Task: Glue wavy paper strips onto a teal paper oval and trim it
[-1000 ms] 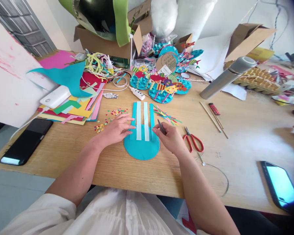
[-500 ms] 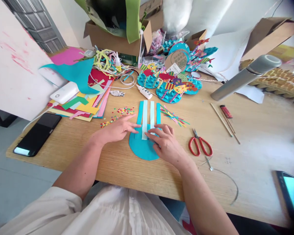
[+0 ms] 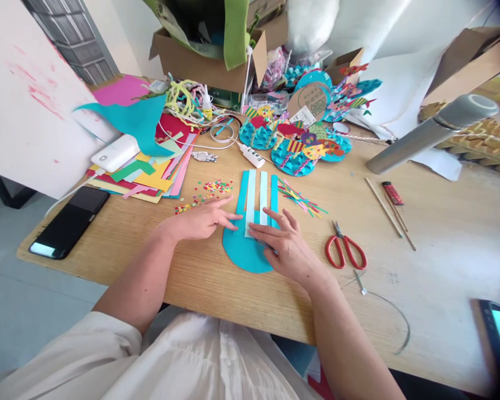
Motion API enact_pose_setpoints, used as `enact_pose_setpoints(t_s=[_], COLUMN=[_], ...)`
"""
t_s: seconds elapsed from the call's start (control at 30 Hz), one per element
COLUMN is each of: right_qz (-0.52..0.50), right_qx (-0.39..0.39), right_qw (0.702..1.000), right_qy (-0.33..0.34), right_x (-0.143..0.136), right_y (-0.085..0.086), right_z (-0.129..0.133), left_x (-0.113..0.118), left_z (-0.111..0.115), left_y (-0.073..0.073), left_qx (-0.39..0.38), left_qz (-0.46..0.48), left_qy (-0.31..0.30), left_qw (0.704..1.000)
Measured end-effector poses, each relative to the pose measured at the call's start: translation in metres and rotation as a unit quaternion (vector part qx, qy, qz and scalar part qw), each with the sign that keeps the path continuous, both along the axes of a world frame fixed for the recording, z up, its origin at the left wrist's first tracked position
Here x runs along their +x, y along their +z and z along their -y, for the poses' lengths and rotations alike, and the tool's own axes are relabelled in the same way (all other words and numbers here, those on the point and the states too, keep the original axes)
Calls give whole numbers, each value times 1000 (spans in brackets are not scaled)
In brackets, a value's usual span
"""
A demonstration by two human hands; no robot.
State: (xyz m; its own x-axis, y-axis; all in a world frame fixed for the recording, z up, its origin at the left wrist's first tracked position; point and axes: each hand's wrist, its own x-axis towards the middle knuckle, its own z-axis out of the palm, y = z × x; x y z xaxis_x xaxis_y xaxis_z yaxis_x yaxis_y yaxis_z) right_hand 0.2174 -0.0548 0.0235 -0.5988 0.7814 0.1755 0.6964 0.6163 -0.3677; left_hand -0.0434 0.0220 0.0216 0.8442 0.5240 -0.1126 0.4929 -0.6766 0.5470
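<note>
On the table in front of me lies a blue paper shape (image 3: 246,254) with a rounded lower end. Blue strips (image 3: 274,195) and pale strips (image 3: 251,194) run upward from it, side by side. My left hand (image 3: 202,219) has its fingers spread, their tips touching the left part of the blue paper. Across the right part rests my right hand (image 3: 284,239), fingers apart, with fingertips on the pale strips. Something small and dark shows under its lower fingers, too hidden to make out.
Red-handled scissors (image 3: 345,251), thin sticks (image 3: 384,208) and a grey bottle (image 3: 425,136) are to the right. Colored paper (image 3: 150,178) and a phone (image 3: 69,222) lie left. Confetti (image 3: 216,186), thin paper strips (image 3: 302,199) and a glue bottle (image 3: 252,156) sit beyond my hands.
The whole view has shifted slightly, with the table items a little further right. My hands keep nearly the same pose on the paper, the right fingers a bit more spread.
</note>
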Motion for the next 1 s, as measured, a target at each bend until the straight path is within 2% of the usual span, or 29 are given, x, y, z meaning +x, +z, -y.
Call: enact_pose_setpoints(t_s=[0.3, 0.6, 1.0], right_qz=[7, 14, 20], right_qx=[-4, -8, -6], right_qw=[1000, 1000, 1000], right_qy=[5, 5, 3], right_x=[0, -2, -3], right_y=[-2, -2, -2], right_z=[0, 1, 1], left_x=[1, 3, 2], left_z=[0, 2, 2], left_y=[-3, 3, 1], left_qx=[5, 0, -1], left_qz=[-14, -24, -17], left_qy=[3, 12, 19], left_qw=[1000, 1000, 1000])
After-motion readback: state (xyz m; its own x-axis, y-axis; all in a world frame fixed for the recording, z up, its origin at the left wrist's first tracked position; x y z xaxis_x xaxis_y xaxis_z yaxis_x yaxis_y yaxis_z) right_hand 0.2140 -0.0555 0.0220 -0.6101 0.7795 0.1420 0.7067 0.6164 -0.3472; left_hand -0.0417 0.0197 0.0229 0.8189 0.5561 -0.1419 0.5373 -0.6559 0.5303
